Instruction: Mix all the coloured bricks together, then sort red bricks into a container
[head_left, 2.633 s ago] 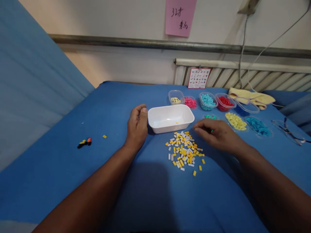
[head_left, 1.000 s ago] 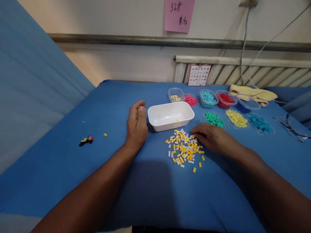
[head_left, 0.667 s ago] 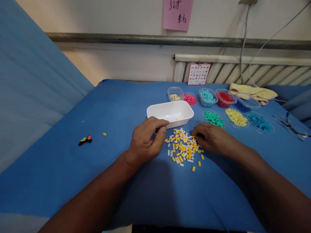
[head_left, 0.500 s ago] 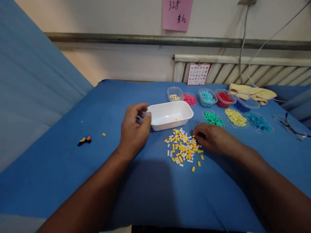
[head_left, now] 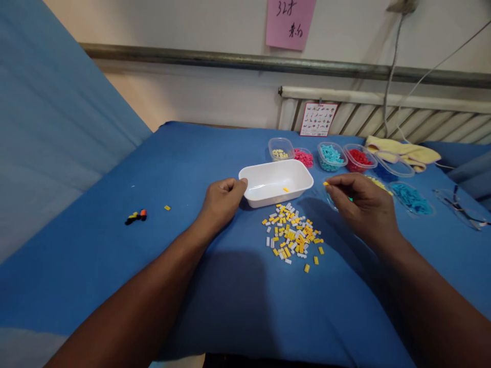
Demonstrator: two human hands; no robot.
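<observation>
My left hand (head_left: 225, 200) is closed on the left end of a white plastic tray (head_left: 253, 197), its thumb over the rim. One small yellow piece (head_left: 286, 189) lies inside the tray. Raised to the right of the tray, my right hand (head_left: 360, 204) pinches a yellow building brick (head_left: 326, 183) between thumb and fingertips. Below the tray spreads a loose pile of yellow and white building bricks (head_left: 291, 232) on the blue cloth (head_left: 230, 312). Part of the green bricks' container is hidden behind my right hand.
Clear tubs of pale yellow (head_left: 280, 153), pink (head_left: 304, 157), light blue (head_left: 330, 155) and red bricks (head_left: 359, 157) stand at the back. Teal bricks (head_left: 411, 197) and glasses (head_left: 462, 208) lie right. A black, yellow and orange cluster (head_left: 136, 216) and a lone yellow brick (head_left: 168, 208) lie left.
My right hand has lifted from the pile, up and to the right, with a yellow brick in its fingertips. My left hand has closed on the tray's end. The view has shifted slightly.
</observation>
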